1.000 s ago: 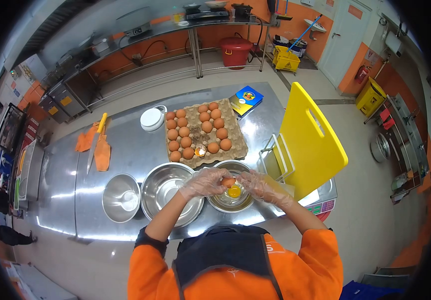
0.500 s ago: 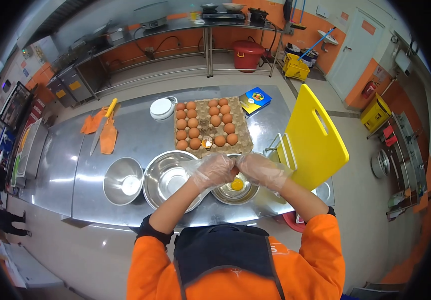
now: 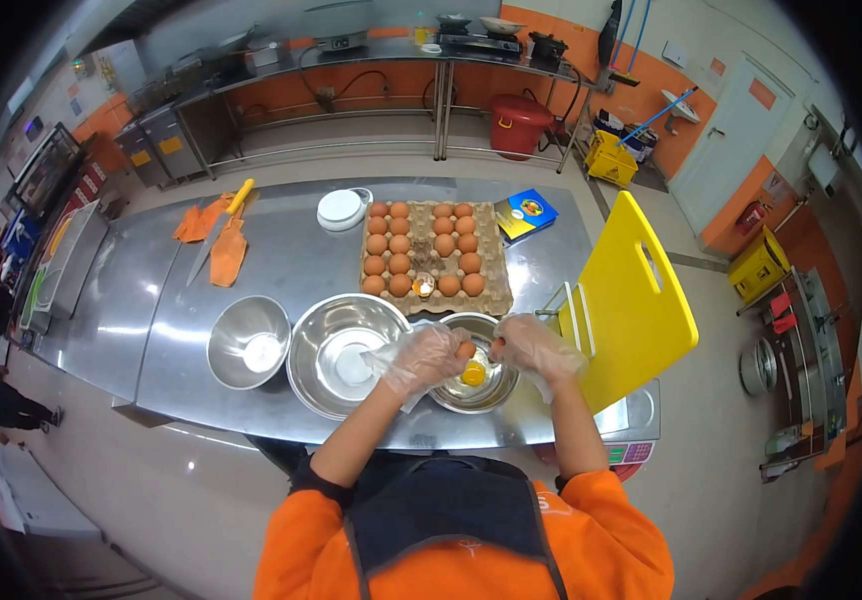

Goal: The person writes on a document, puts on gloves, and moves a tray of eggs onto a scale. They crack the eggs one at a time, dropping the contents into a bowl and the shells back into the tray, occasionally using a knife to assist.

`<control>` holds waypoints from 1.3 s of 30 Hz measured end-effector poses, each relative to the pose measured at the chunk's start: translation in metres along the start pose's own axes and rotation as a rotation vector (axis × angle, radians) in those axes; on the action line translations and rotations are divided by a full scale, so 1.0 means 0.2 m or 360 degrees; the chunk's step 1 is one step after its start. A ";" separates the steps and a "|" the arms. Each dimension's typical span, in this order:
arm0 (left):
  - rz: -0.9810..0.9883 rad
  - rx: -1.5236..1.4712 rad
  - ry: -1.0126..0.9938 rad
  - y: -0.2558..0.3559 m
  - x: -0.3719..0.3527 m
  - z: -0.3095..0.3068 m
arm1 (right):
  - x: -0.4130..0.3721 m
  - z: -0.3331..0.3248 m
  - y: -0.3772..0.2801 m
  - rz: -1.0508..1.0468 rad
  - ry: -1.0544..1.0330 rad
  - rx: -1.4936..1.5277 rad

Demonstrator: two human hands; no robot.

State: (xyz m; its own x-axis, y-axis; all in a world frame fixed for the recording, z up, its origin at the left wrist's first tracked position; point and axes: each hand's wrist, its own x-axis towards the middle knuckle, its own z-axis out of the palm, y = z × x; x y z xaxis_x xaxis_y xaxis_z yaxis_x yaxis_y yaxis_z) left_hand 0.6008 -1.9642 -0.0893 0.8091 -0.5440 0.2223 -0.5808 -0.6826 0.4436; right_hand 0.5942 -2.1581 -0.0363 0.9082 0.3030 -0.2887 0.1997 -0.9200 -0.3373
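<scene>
Both hands wear clear plastic gloves and are over a small steel bowl [image 3: 479, 399]. My left hand [image 3: 427, 358] is closed round a piece of brown eggshell [image 3: 466, 350] at the bowl's left side. My right hand [image 3: 539, 350] holds another piece of shell [image 3: 497, 349] at the right side, apart from the first. A yellow yolk [image 3: 473, 374] lies in the bowl between them. Beyond the bowl, a cardboard tray [image 3: 494, 287] carries several brown eggs [image 3: 449, 285] and a broken shell [image 3: 423, 286] in its front row.
Left of the small bowl are a large steel bowl [image 3: 323, 350] and another steel bowl [image 3: 248, 342]. A knife [image 3: 217, 232] lies on orange cloths. A yellow cutting board [image 3: 631, 300] stands upright at right. Behind are a white round scale [image 3: 342, 209] and a blue packet [image 3: 526, 213].
My hands have moved apart, and the eggshell pieces now show separately between them. The view has shifted slightly.
</scene>
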 end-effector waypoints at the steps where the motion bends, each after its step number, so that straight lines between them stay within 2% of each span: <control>1: 0.0086 -0.0102 0.0104 0.00 0.00 0.01 | -0.03 0.00 -0.01 0.0046 0.0116 0.0049; 3: -0.0031 -0.0029 -0.0047 0.00 -0.02 0.04 | 0.03 0.17 0.03 0.0087 0.0060 0.0004; 5: -0.0003 0.0029 -0.0086 0.04 0.02 -0.01 | 0.04 0.09 0.01 0.0093 0.0070 -0.0097; 7: -0.0018 0.0002 -0.0046 0.04 0.02 -0.02 | -0.06 0.02 0.01 0.0017 0.0100 0.0184; 9: 0.0073 -0.0067 0.0034 -0.01 0.04 0.05 | -0.02 0.11 0.03 0.0145 0.0129 0.0275; 10: -0.0051 0.0035 -0.0236 -0.05 0.05 0.09 | 0.08 0.22 0.07 0.0173 0.0073 0.0095; 11: -0.0048 0.0034 -0.0243 -0.01 0.02 0.08 | 0.11 0.25 0.07 0.0192 0.0027 -0.0095; 13: -0.0195 0.0024 -0.0101 0.06 0.04 -0.01 | 0.05 0.18 0.09 0.0029 0.0151 -0.0058; 15: -0.0171 -0.0035 -0.0068 0.05 0.04 -0.01 | -0.02 0.14 0.05 0.0209 0.0316 0.0148; 17: -0.0152 0.0058 -0.0186 -0.01 0.06 0.08 | 0.00 0.29 0.09 0.0172 0.0286 0.0123; 18: -0.0259 0.0102 -0.0383 0.01 0.05 0.06 | 0.03 0.36 0.12 0.0125 0.0280 0.0080; 19: -0.0262 0.0112 -0.0345 0.06 0.06 -0.01 | 0.08 0.34 0.14 0.0052 0.0304 0.0007; 20: -0.0245 0.0078 -0.0197 0.10 0.05 -0.05 | 0.02 0.28 0.11 0.0130 0.0444 0.0172; 22: -0.0276 0.0058 -0.0043 0.14 0.03 -0.06 | 0.03 0.21 0.08 0.0132 0.0384 0.0189; 25: -0.0198 -0.0040 -0.0184 -0.02 0.04 0.13 | 0.06 0.34 0.13 0.0082 0.0288 0.0014; 26: -0.0157 0.0041 -0.0010 0.03 0.03 0.09 | 0.02 0.27 0.11 0.0081 0.0436 0.0113; 27: -0.0160 0.0054 0.0012 0.06 0.06 0.02 | -0.03 0.22 0.07 0.0084 0.0554 0.0228; 28: -0.0157 -0.0069 0.0135 0.11 0.04 -0.02 | -0.08 0.17 0.05 0.0034 0.0707 0.0278; 29: -0.0158 -0.0199 0.0242 0.13 0.01 -0.03 | -0.04 0.24 0.08 0.0043 0.0690 0.0292; 31: -0.0260 -0.0197 0.0102 0.14 -0.09 0.07 | 0.07 0.41 0.18 0.0024 0.0479 0.0095; 33: -0.0418 -0.0130 -0.0004 0.09 -0.01 0.06 | 0.03 0.36 0.19 -0.0021 0.0663 0.0172; 35: -0.0494 -0.0140 -0.0062 0.07 -0.06 0.02 | -0.12 0.28 0.11 0.0191 0.0882 0.0765; 36: -0.0567 -0.0676 0.0077 0.04 -0.08 0.04 | -0.15 0.27 0.11 0.0133 0.0968 0.0974; 37: -0.0626 -0.1211 0.0227 0.02 -0.09 0.06 | -0.19 0.23 0.08 0.0135 0.0964 0.0972; 38: -0.0872 -0.1841 0.0109 0.01 -0.09 0.05 | -0.22 0.19 0.04 -0.0034 0.1115 0.0968; 39: -0.0875 -0.1838 0.0119 0.00 -0.10 0.04 | -0.23 0.16 0.01 -0.0209 0.1262 0.0963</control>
State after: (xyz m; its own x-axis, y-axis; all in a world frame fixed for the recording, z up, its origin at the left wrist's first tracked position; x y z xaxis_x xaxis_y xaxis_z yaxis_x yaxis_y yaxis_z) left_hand 0.5834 -1.9578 -0.1001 0.9417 -0.2721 -0.1981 0.2143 0.0307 0.9763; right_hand 0.5401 -2.1666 -0.0528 0.9191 -0.0625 0.3890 0.2956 -0.5435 -0.7857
